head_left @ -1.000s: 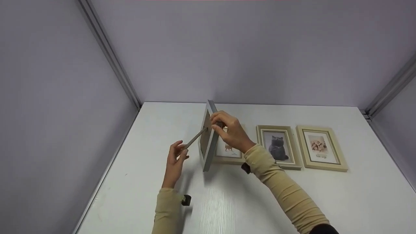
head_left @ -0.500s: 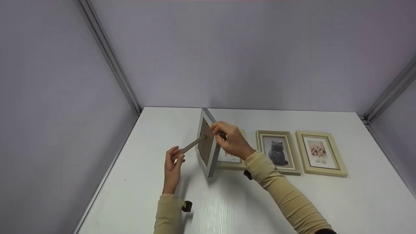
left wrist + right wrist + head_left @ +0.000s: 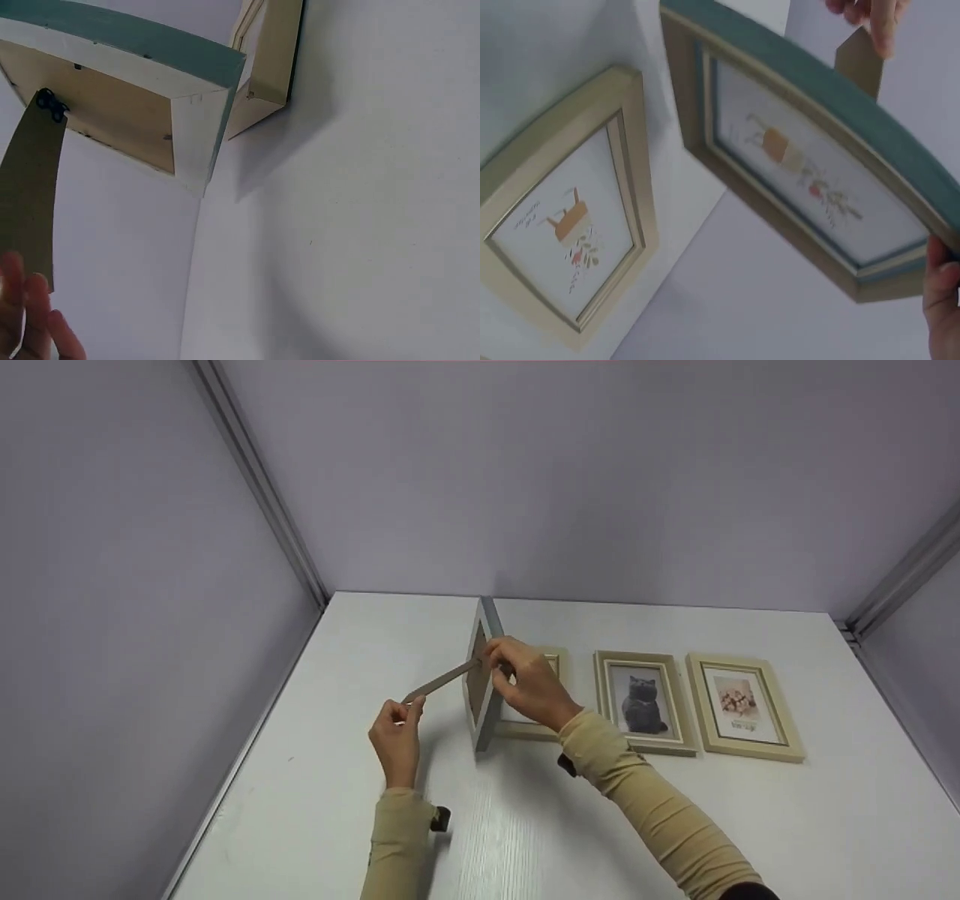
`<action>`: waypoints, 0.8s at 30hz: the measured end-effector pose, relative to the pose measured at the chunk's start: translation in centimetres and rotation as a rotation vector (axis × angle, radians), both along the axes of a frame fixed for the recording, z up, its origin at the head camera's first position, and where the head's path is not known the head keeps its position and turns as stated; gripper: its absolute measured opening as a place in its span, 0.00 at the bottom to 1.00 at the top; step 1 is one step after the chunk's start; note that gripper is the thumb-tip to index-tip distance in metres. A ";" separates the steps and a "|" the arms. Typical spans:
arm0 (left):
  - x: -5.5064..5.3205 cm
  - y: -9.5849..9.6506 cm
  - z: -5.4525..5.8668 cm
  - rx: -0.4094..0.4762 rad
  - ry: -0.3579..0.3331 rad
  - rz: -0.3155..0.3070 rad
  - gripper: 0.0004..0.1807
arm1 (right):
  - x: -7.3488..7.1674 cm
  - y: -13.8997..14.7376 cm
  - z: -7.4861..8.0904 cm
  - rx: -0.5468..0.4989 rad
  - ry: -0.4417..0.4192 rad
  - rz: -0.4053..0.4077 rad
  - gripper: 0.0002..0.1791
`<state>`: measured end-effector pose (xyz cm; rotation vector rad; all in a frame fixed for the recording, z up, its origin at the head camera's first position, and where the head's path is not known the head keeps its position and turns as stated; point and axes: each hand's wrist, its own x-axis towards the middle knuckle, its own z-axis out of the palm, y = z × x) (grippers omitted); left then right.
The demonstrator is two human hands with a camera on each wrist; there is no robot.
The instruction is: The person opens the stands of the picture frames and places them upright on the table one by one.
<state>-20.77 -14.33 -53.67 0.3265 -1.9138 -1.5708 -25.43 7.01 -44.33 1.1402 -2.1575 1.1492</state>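
Note:
A picture frame [image 3: 489, 721] with a blue-green outer edge is held up on its side above the table, its brown back facing left. My right hand [image 3: 531, 681] grips its near long edge. From the hinge on that back sticks out a stand leg [image 3: 444, 680], a flat brown strip. My left hand [image 3: 396, 741] pinches the leg's free end between thumb and fingers. The left wrist view shows the dark metal hinge [image 3: 52, 105] joining leg and back. On the front, in the right wrist view, is a printed picture [image 3: 795, 154] of a potted plant.
Behind the held frame, partly hidden, a cream frame [image 3: 529, 730] lies on the white table [image 3: 315, 810]. To its right lie a cat picture frame [image 3: 643, 705] and a flower picture frame [image 3: 741, 706]. Grey walls [image 3: 570, 480] enclose the table's back and sides.
My left hand has shifted out to the tip of the stand leg, so more of the leg shows. The frame tilted a little and turned back in my right hand. The head view shifted slightly.

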 end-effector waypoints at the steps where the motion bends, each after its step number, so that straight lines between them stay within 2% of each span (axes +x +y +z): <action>1: 0.0 0.0 -0.1 -0.006 -0.011 -0.007 0.20 | 0.1 -0.2 -0.1 -0.003 0.002 -0.012 0.07; 5: 0.1 0.0 -0.2 -0.032 -0.052 -0.101 0.10 | 0.4 -1.2 -0.5 -0.020 0.003 -0.062 0.07; 7: 0.1 0.0 -0.1 -0.052 -0.066 -0.165 0.11 | 0.4 -1.7 -0.5 -0.027 0.006 -0.077 0.07; 13: 0.2 0.5 1.0 -0.046 -0.135 -0.336 0.36 | 0.6 -3.0 -0.3 -0.033 0.033 -0.126 0.03; 16: 0.3 1.1 1.3 -0.080 -0.149 -0.411 0.50 | 1.0 -3.7 -0.4 -0.025 0.040 -0.161 0.03; 19: 0.4 1.5 1.0 -0.162 -0.143 -0.433 0.58 | 1.3 -4.4 -0.7 -0.022 0.029 -0.181 0.03; 24: 0.2 1.8 0.2 -0.221 -0.120 -0.395 0.59 | 1.8 -5.2 -0.9 -0.029 0.004 -0.207 0.03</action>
